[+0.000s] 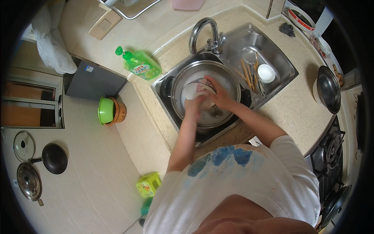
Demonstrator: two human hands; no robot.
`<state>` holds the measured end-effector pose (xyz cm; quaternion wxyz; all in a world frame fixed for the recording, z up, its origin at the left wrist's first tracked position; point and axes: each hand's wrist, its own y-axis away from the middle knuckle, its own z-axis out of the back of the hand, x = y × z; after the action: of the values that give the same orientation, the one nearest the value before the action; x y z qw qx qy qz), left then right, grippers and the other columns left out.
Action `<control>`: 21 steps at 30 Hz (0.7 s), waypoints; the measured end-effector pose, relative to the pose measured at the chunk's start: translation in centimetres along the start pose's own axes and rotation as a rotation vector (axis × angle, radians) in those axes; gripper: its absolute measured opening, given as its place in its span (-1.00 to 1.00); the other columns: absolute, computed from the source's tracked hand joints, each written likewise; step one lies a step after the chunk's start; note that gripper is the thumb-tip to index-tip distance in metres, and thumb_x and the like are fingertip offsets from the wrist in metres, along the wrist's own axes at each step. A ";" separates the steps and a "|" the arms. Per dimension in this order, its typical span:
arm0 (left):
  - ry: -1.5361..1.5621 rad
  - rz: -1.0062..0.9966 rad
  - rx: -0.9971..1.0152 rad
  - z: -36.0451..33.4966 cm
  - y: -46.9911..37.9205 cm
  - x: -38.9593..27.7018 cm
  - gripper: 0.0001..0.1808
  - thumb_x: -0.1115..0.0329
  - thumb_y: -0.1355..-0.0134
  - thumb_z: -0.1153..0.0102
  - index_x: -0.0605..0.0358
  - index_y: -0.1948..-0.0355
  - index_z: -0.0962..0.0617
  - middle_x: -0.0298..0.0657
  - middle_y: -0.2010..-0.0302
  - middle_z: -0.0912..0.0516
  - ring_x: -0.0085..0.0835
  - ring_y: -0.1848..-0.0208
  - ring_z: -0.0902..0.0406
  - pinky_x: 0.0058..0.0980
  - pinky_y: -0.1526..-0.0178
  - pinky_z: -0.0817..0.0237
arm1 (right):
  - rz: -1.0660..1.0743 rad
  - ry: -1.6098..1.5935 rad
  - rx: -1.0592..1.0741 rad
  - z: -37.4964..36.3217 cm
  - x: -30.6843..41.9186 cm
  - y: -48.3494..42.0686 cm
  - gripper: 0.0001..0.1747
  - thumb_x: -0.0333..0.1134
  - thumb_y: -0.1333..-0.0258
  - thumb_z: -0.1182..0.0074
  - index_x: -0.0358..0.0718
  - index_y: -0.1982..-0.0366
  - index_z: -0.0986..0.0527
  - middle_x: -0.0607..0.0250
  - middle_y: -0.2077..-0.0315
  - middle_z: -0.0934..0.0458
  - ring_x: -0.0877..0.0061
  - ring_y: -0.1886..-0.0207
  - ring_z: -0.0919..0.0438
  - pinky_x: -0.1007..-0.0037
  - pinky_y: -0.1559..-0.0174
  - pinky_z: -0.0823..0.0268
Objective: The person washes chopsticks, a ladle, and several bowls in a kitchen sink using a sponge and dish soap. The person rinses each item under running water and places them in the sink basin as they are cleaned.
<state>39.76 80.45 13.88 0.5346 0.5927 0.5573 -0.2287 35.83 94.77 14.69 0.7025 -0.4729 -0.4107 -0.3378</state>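
Note:
A large steel pot [177, 96] of cloudy, sudsy water sits over the left sink basin, under the curved chrome faucet [204, 22]. Above the water, my right hand [220, 95] grips the right rim of a white bowl [191, 88] with a patterned side. My left hand [194, 106] is blurred and lies at the bowl's near side, its fingers partly inside; whether it grips the bowl is unclear. Something dark, perhaps a cloth or scrubber [216, 112], shows in the water below my hands.
Chopsticks [248, 76], a small white bowl [266, 73] and a strainer [249, 55] lie in the right basin. Green dish soap [143, 65] stands left of the sink. A metal bowl [328, 89] and steel wool [287, 29] rest on the right counter, near the gas stove [330, 152].

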 end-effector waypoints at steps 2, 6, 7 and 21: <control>-0.421 -0.142 0.025 1.6 -1.4 -1.2 -0.64 0.53 0.12 -0.22 0.15 0.20 -0.62 -0.21 0.28 -0.66 -0.28 0.23 -0.61 -0.42 0.17 -0.41 | 0.167 0.183 0.109 0.9 -0.2 -0.9 -0.37 -0.48 -0.05 -0.01 -0.30 -0.20 -0.17 -0.02 -0.02 -0.39 0.16 -0.13 -0.34 0.31 -0.15 -0.21; -0.987 -0.593 0.025 -0.4 -0.7 -4.7 -0.64 0.51 0.15 -0.22 0.20 0.21 -0.62 -0.04 0.30 -0.66 -0.29 0.27 -0.64 -0.46 0.19 -0.40 | -0.039 0.562 0.516 2.7 2.8 -3.1 -0.37 -0.38 -0.03 -0.10 -0.34 -0.15 -0.21 -0.05 0.04 -0.43 0.08 -0.04 -0.37 0.23 -0.06 -0.26; -1.042 -0.653 0.032 -0.6 -0.6 -4.6 -0.64 0.51 0.14 -0.21 0.19 0.21 -0.62 -0.03 0.30 -0.66 -0.29 0.27 -0.64 -0.46 0.19 -0.40 | -0.083 0.646 0.603 2.6 3.9 -3.9 -0.38 -0.39 -0.01 -0.12 -0.33 -0.14 -0.23 -0.04 0.05 -0.44 0.10 -0.03 -0.38 0.22 -0.05 -0.27; 0.307 0.004 0.033 -0.2 0.2 1.9 -0.52 0.36 -0.07 -0.21 0.09 -0.07 -0.45 -0.22 0.06 -0.56 -0.32 0.07 -0.53 -0.37 0.13 -0.39 | -0.089 0.006 -0.129 0.3 0.4 -0.1 -0.39 -0.64 0.15 0.08 -0.25 -0.08 -0.34 0.02 0.09 -0.46 0.21 -0.02 -0.46 0.34 -0.07 -0.29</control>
<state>40.39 81.44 12.41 0.4339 0.6302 0.6276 -0.1436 35.83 95.01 15.18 0.6559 -0.4976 -0.4066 -0.3960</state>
